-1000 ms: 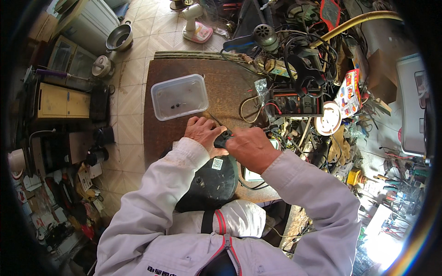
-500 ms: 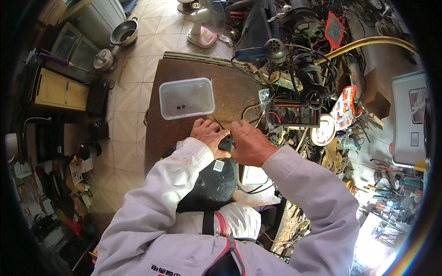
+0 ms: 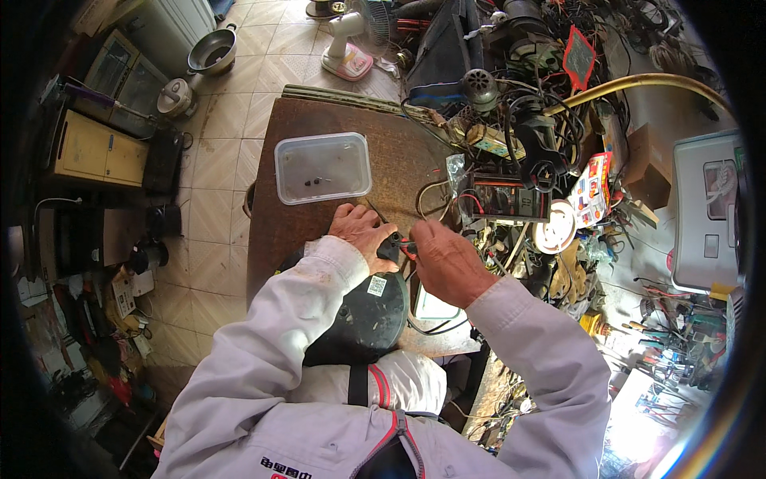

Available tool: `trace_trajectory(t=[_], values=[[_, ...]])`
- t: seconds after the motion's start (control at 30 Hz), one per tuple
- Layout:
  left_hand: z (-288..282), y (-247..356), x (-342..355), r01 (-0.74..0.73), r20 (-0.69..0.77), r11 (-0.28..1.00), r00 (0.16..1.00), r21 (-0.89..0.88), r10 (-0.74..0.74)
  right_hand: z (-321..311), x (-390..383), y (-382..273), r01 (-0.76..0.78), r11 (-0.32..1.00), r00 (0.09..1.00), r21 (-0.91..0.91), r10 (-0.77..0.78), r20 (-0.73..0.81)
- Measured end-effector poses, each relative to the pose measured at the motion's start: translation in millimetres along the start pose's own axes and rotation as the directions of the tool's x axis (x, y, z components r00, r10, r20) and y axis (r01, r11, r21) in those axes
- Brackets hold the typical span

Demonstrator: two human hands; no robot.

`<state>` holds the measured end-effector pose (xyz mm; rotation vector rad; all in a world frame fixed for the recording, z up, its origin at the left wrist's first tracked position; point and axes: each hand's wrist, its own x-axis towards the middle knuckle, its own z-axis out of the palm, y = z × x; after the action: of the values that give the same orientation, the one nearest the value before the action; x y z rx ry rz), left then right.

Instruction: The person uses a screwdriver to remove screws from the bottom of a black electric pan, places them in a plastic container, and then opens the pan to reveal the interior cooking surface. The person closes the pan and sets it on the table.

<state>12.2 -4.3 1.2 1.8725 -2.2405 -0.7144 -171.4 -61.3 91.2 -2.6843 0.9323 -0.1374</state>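
A black, rounded appliance [image 3: 355, 323] with a small white sticker lies against the near edge of the table, partly over my lap. My left hand [image 3: 361, 233] grips a dark fitting [image 3: 390, 246] at its far end, thumb and fingers bent around it. Just right of that fitting, my right hand [image 3: 448, 259] is closed on a small tool with a red part [image 3: 409, 247]; most of the tool is hidden in the fist, so its kind does not show. Beyond my hands stands a clear plastic box [image 3: 323, 169] with a few small dark pieces in it.
The brown wooden table [image 3: 319, 120] carries a multimeter-like device [image 3: 511, 199] and tangled wires at its right. A white fan [image 3: 343, 48] stands past its far edge. Tools and parts crowd the right side, near a grey plastic case [image 3: 702, 215]. A pan [image 3: 214, 53] sits far left.
My right hand has shifted right and slightly nearer, away from the left hand, uncovering the dark fitting and the tool's red part. My left hand stays in place.
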Motion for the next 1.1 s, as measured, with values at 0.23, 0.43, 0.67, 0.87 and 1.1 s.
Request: trace_trajectory(t=[0.23,0.43,0.67,0.87,1.1], values=[[1.1,-1.9,0.0,-0.018,-0.021,0.999,1.000,-0.040,0.017,-5.4,2.1,-10.4,-0.109,0.975,0.974,-0.194,0.144,0.175],[6.1,-4.5,-0.6,-0.042,-0.066,0.999,0.997,-0.025,0.040,-6.4,-11.2,4.8,-0.196,0.973,0.974,-0.125,0.208,0.093],[8.1,-7.5,-0.4,-0.076,-0.088,0.997,0.993,-0.023,0.074,-1.5,-25.4,8.4,-0.180,0.984,0.983,-0.006,0.180,0.031],[4.9,-5.1,-0.7,-0.077,-0.083,0.997,0.993,0.016,0.078,-2.2,-28.9,10.5,-0.094,0.989,0.991,0.112,0.103,-0.080],[-0.8,-1.7,0.3,-0.066,-0.038,0.998,0.997,0.024,0.067,13.5,-35.0,15.6,-0.225,0.946,0.971,0.232,0.237,-0.025]])
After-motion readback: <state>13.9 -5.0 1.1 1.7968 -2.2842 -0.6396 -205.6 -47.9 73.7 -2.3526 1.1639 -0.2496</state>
